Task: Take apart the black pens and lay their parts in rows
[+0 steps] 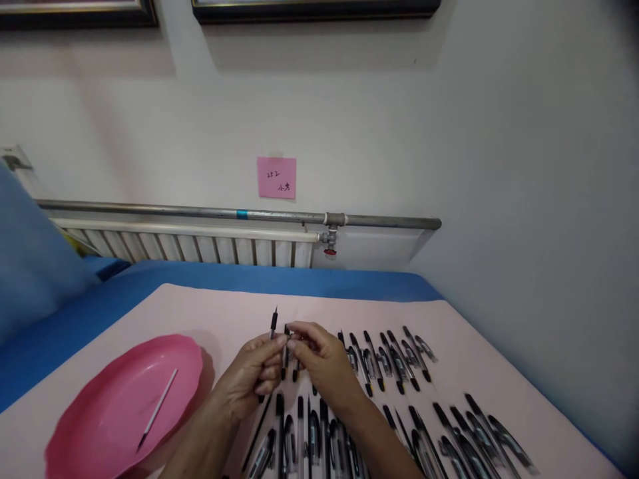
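My left hand (pixel 257 366) is closed around a pen (pixel 274 322), its black grip and bare tip pointing up. Close beside it, touching or nearly so, my right hand (pixel 319 356) has its thumb and fingers pinched together. What sits in that pinch is hidden. A dark pen end shows between the two hands, and I cannot tell whether it is held or lies behind them. Below the hands, black pens (pixel 300 426) and clear caps with black clips lie in a loose row. More pens (pixel 367 359) and caps lie to the right, in a far group and a near group.
At left stands a pink plate (pixel 190 352) with a thin white refill (pixel 158 406) in it. A pink sheet (pixel 229 303) covers the blue table (pixel 349 283). Behind are a radiator (pixel 200 246), a pipe with a red-handled valve (pixel 330 246) and a pink note (pixel 277 177) on the wall.
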A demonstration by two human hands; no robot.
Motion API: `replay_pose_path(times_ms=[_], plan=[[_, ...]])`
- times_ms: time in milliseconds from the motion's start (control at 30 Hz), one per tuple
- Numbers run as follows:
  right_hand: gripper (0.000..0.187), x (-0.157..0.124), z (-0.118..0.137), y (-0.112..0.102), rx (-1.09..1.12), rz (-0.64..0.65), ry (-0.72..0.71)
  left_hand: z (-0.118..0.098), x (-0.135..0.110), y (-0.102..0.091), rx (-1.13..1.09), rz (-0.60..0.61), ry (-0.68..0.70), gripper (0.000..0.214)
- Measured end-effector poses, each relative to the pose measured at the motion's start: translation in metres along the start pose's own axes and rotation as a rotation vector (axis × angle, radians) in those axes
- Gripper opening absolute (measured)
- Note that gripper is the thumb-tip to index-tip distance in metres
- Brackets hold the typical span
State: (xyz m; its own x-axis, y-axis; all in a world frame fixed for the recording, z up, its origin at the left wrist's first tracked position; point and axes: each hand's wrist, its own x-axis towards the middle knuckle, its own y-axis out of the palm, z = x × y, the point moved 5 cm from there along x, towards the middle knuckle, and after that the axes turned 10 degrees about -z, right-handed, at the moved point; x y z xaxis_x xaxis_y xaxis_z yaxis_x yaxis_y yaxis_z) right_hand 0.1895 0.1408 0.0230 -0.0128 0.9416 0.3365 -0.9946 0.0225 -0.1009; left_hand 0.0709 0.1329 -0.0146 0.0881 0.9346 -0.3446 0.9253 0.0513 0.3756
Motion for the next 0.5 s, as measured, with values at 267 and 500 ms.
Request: replay_pose_path(times_ms=[267, 500], plan=[[0.013, 0.003, 0.000, -0.005, 0.220, -0.044, 0.177, 0.000, -0.011, 0.008, -0.094, 0.049, -0.051, 0.034], [0.013, 0.008, -0.008, -0.018, 0.509, -0.244, 0.343, 0.008, -0.020, 0.022, 0.049, 0.078, -0.083, 0.033]])
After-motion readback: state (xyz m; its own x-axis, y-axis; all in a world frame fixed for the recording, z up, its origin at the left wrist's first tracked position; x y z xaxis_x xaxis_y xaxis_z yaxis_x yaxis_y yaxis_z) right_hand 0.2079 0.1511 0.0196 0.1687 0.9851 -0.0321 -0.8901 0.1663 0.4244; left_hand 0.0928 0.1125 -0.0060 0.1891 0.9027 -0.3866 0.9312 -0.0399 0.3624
